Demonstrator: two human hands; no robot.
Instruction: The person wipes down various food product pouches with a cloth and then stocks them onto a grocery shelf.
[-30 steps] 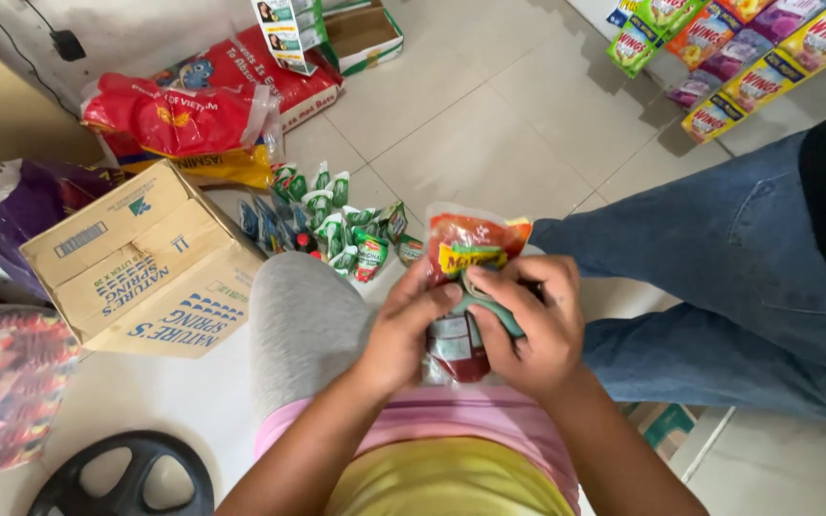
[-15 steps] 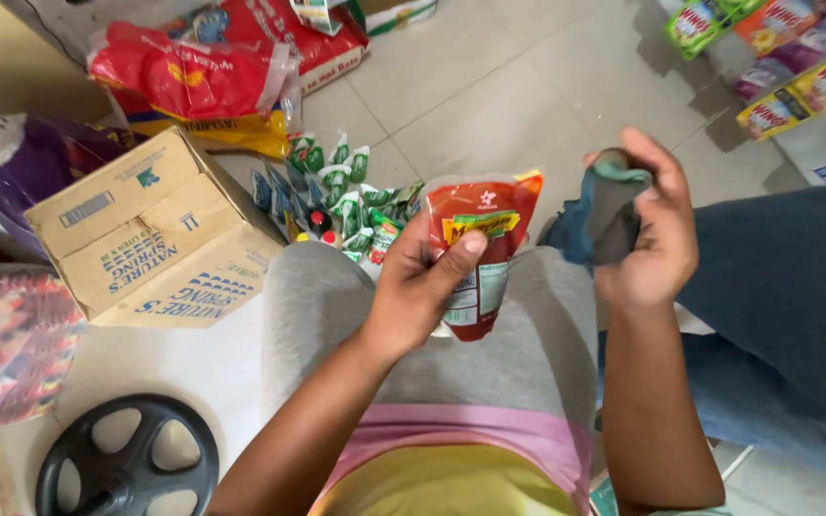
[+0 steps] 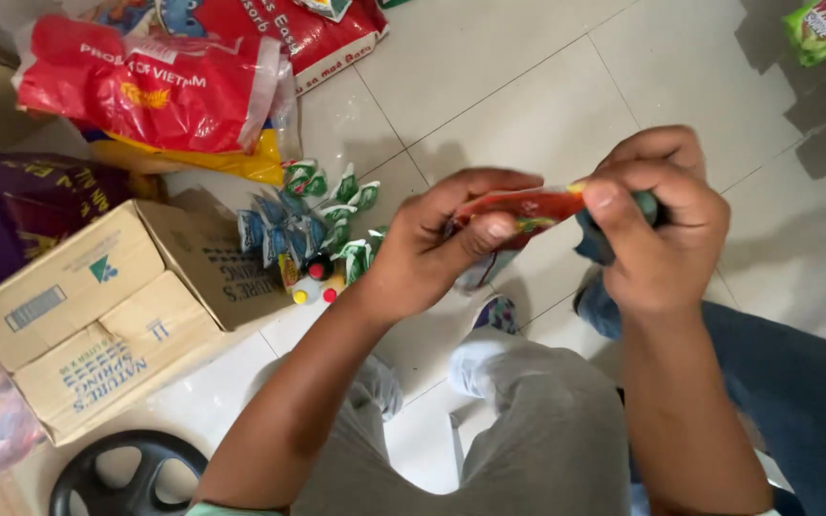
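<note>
- Red sachet (image 3: 526, 205): flat red packet with a yellow and green print, held edge-on above the tiled floor (image 3: 528, 86), between both hands; half a second ago it hung upright with its face to the camera in the left hand alone.
- Left hand (image 3: 432, 248): fingers curled round the sachet's left end, thumb pressed along its lower edge.
- Right hand (image 3: 657, 225): closed, thumb on the sachet's right end; a dark grey-green object (image 3: 647, 205) sits inside the curled fingers, kind not discernible. Earlier this hand was raised apart from the sachet; now it meets it.
- Grey trouser leg (image 3: 537, 420): the person's own, below the hands.
- Blue denim leg (image 3: 786, 382): at the right edge of the floor.
- Small green and blue sachets (image 3: 313, 225): a heap on the floor, left of the left hand.
- Cardboard box (image 3: 117, 306): near the floor's left edge, beside the heap.
- Red bag (image 3: 155, 86): top left corner, over a yellow pack (image 3: 212, 162).
- Black wheel (image 3: 126, 473): bottom left corner.
- View now closer and shifted.
</note>
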